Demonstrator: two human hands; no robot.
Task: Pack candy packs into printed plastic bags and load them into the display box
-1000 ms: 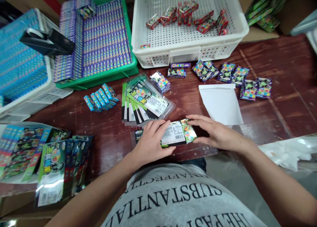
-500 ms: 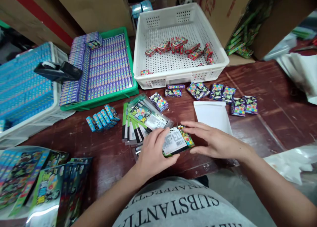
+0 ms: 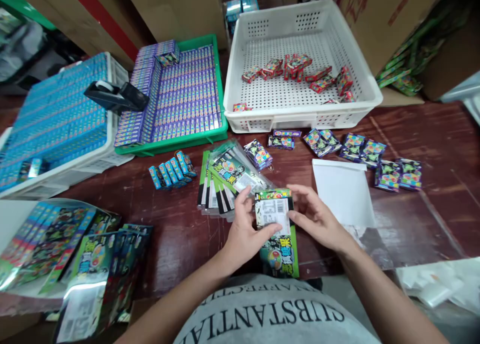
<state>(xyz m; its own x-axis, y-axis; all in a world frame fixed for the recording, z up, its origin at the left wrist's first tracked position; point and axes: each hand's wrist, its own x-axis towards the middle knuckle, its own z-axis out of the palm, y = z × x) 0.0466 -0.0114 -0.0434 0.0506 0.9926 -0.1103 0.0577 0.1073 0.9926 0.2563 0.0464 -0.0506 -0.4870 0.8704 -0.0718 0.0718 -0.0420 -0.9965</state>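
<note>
A folded printed card (image 3: 273,215) with a white label panel is held up between my two hands over the table. Its green and dark lower flap (image 3: 282,254) hangs toward my shirt. My left hand (image 3: 249,236) grips its left side, thumb across the front. My right hand (image 3: 313,216) closes on its right edge, thumb in front and fingers near the top corner. A colourful green strip shows along the top; whether it is a separate box I cannot tell. Just beyond my left hand lies a fanned stack of similar cards in clear sleeves (image 3: 230,171).
Small purple boxes (image 3: 352,146) and blue boxes (image 3: 172,171) lie about. A white sheet (image 3: 341,184) is at right. Behind stand a white crate (image 3: 300,119) with red boxes and a green tray (image 3: 176,146) of purple boxes. A tape dispenser (image 3: 116,96) rests there. Packed pouches (image 3: 90,264) sit at left.
The card, earlier lying slanted under my left hand, is now turned and raised with its flap hanging down. My right hand has closed on it. The view has swung left.
</note>
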